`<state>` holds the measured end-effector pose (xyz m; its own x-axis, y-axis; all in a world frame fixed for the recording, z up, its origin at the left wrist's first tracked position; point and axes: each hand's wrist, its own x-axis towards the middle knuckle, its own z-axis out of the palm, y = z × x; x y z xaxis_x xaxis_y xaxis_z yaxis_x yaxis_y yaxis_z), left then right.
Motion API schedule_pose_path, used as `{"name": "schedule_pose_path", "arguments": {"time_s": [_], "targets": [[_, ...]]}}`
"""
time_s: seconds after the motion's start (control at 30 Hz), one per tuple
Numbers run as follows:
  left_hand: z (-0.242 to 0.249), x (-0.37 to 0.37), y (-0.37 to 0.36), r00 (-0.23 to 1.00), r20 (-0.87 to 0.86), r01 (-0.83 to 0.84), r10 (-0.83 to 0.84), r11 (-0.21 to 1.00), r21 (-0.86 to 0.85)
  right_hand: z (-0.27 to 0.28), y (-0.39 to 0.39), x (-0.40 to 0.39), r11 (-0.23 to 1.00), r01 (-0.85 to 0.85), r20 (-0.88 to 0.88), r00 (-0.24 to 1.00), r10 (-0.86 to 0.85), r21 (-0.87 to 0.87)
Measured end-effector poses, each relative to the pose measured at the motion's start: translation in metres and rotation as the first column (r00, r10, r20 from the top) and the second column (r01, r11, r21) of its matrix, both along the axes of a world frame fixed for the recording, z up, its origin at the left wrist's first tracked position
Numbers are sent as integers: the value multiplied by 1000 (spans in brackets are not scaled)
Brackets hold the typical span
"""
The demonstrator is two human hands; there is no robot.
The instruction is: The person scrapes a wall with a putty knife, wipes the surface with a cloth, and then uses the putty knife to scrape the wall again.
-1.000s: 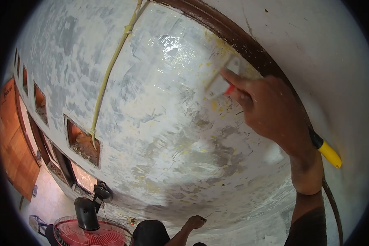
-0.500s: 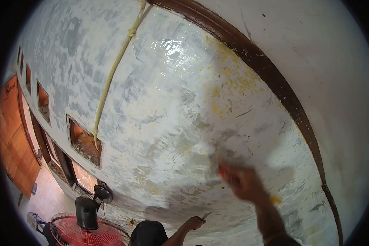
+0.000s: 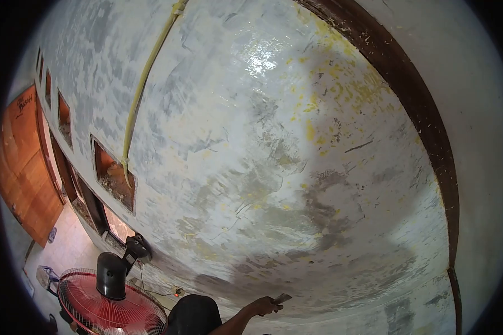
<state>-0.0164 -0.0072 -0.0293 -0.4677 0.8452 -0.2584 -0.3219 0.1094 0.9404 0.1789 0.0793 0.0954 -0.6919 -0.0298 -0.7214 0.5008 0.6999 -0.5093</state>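
Low in the view, my left hand (image 3: 262, 306) is closed around a putty knife (image 3: 282, 298), its flat blade pointing up and to the right. The blade is close to the patchy wall (image 3: 235, 167); whether it touches cannot be told. Grey and white smears cover this wall, with yellow flecks toward its upper right and a wet-looking shine near the top. My right hand is out of view.
A red and black fan (image 3: 112, 301) stands at the lower left beside a dark-clothed knee (image 3: 195, 314). A yellow conduit (image 3: 145, 84) runs down the wall to a square opening (image 3: 114, 173). Brown trim (image 3: 408, 89) borders the wall; an orange door (image 3: 28, 167) is far left.
My right hand, blurred against the wall with a red-handled tool, has left the view. The camera has shifted, and my left hand still holds the putty knife.
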Motion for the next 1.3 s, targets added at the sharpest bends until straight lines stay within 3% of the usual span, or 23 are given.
{"name": "schedule_pose_path", "arguments": {"time_s": [0.1, 0.2, 0.37, 0.73, 0.83, 0.97, 1.03, 1.1, 1.13, 1.17, 1.27, 1.3], "targets": [[-2, -4, 0, 1000, -18, 15, -16, 1000, -28, -4, -13, -27, 997, -36, -161, 986, 46, 67], [-4, -2, -2, 1000, -23, 12, -13, 999, -37, -12, -21, -44, 995, -59, -195, 978, 74, 82], [-12, 0, -3, 1000, -26, -2, 1, 999, -43, -22, -27, -59, 992, -86, -194, 976, 103, 95], [-25, -5, -2, 991, 5, 131, -131, 988, -87, -42, -24, -68, 982, -133, -161, 975, 154, 132], [-21, -3, -2, 998, -26, 48, -51, 993, -105, -51, -26, -69, 977, -156, -153, 972, 177, 144], [-21, -9, 1, 997, -24, 68, -71, 992, -108, -67, -30, -68, 963, -199, -132, 966, 224, 181], [-23, -9, 0, 996, -58, 56, -63, 991, -119, -78, -34, -65, 953, -221, -120, 961, 249, 207], [-26, -16, 9, 980, -73, 166, -186, 962, -215, -94, -39, -55, 934, -256, -92, 954, 286, 250], [-33, -9, 8, 967, -243, 95, -81, 994, 44, -101, -42, -44, 918, -281, -61, 949, 309, 281], [-43, -8, 12, 950, -302, 118, -84, 988, 95, -110, -44, -31, 896, -307, -21, 943, 331, 321], [-50, -15, 23, 911, -362, 222, -198, 975, 25, -133, -49, -3, 795, -404, 116, 910, 397, 453], [-31, -9, 12, 899, -436, 86, -47, 994, 71, -141, -46, 6, 809, -389, -50, 889, 455, 441]]}}
